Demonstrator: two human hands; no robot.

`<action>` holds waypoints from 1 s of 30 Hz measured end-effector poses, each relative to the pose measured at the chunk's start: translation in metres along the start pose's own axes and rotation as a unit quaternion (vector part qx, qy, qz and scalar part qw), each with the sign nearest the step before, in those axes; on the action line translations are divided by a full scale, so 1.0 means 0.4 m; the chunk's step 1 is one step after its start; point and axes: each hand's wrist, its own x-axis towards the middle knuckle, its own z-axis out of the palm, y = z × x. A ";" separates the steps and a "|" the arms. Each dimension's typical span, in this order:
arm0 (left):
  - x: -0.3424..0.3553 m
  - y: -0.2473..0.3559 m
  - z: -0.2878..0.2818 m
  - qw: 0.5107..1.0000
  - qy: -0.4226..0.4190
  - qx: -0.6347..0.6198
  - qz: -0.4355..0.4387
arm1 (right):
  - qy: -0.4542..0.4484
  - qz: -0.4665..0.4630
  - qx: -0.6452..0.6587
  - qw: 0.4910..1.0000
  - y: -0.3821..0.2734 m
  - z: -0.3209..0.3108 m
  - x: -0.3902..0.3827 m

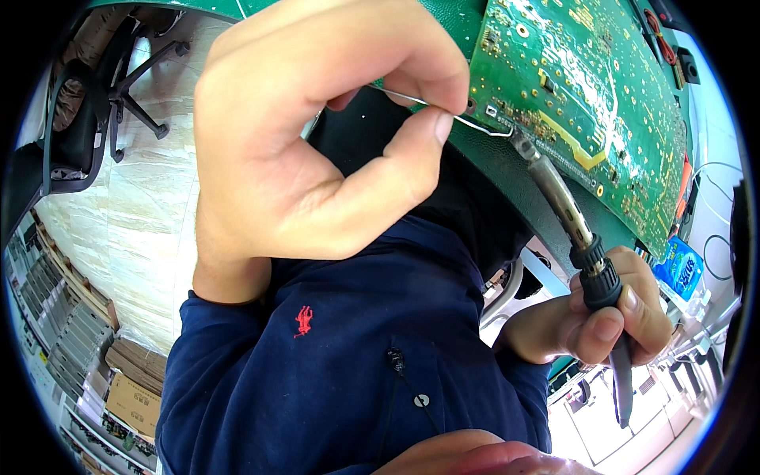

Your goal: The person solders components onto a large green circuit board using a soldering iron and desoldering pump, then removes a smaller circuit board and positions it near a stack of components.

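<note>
My left hand pinches a thin silvery wire between thumb and forefinger, its bent end reaching the near edge of a green circuit board. My right hand, at the lower right, grips a soldering iron by its black handle. The iron points up and left, with its tip at the board's edge beside the wire's end; whether they touch is hard to tell. The board lies on a dark green work surface.
A black wheeled chair stands on the pale floor at left. Cardboard and grey racks are at lower left. Beyond the board at right are a blue package, cables and red wires.
</note>
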 end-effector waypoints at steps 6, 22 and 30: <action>-0.006 0.000 -0.002 1.000 0.001 -0.008 -0.012 | -0.030 0.003 0.007 1.000 -0.001 -0.013 0.005; -0.009 0.001 -0.001 1.000 0.006 -0.014 -0.019 | 0.015 0.012 0.028 0.999 -0.002 0.002 0.000; -0.013 0.001 -0.003 1.000 0.006 -0.015 -0.020 | 0.057 0.018 0.021 0.998 -0.008 0.021 -0.001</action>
